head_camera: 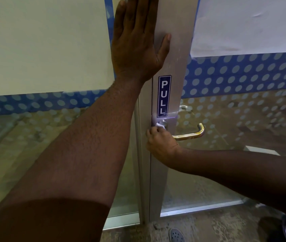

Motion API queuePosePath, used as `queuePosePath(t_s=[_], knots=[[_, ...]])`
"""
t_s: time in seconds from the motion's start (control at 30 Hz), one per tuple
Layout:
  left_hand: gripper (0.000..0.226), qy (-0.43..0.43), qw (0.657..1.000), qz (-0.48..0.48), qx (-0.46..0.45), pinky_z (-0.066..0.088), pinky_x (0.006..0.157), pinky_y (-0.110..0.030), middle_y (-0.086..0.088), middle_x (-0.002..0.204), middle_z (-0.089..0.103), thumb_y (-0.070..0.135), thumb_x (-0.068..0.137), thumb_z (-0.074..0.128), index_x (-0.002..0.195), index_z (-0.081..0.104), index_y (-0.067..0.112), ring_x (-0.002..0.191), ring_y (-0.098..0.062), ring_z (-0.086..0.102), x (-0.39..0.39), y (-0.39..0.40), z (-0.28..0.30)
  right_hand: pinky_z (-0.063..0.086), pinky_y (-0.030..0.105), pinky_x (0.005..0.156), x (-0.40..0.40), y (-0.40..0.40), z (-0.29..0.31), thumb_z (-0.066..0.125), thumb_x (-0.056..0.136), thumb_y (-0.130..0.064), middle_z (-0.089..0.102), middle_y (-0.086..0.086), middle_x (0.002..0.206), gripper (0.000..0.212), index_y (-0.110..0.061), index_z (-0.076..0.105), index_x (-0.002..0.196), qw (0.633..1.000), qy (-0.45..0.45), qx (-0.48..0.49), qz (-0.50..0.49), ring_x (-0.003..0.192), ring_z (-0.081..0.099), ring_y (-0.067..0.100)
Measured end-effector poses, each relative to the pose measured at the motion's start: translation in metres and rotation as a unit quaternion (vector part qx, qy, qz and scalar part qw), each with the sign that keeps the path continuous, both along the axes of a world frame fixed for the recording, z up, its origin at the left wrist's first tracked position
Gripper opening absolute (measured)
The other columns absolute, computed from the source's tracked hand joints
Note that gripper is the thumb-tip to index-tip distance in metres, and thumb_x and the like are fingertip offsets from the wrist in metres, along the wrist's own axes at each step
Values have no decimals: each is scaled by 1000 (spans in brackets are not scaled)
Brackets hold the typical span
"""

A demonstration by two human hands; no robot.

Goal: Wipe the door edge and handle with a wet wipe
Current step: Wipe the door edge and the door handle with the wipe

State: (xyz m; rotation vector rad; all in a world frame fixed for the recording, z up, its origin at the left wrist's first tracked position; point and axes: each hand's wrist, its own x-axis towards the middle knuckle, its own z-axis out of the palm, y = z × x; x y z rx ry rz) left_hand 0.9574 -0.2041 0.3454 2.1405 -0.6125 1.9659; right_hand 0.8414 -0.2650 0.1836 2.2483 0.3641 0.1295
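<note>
Right hand (161, 142) clenched around a white wet wipe (160, 126) at the base of the door handle (189, 134) — wipe mostly hidden by the fingers. Left hand (137, 44) flat, fingers spread, on the door edge (175, 55) above the PULL sign (164, 96) — fingertips cut off at top.

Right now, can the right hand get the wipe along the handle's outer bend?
Probably yes. The right hand holds the wet wipe at the handle base, and the bar to the bend is bare. The left hand braces the door frame higher up, clear of it.
</note>
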Motion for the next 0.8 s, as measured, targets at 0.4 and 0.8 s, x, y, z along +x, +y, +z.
queuePosePath(t_s=[0.4, 0.8], knots=[[75, 73, 997, 12, 27, 9, 120, -35, -14, 160, 34, 63, 102, 25, 154, 36, 10, 149, -35, 29, -8, 3, 0, 43, 31, 51, -7, 1, 18, 60, 90, -10, 55, 9, 99, 26, -10, 54, 114, 845, -134, 442, -269, 75, 60, 22], [78, 105, 994, 4, 34, 9, 124, -36, -13, 162, 28, 67, 103, 17, 157, 30, 12, 152, -33, 23, -8, 3, 0, 37, 39, 100, 7, 10, 7, 52, 90, -15, 70, 9, 90, 23, -9, 56, 111, 866, -197, 392, -239, 84, 67, 25]])
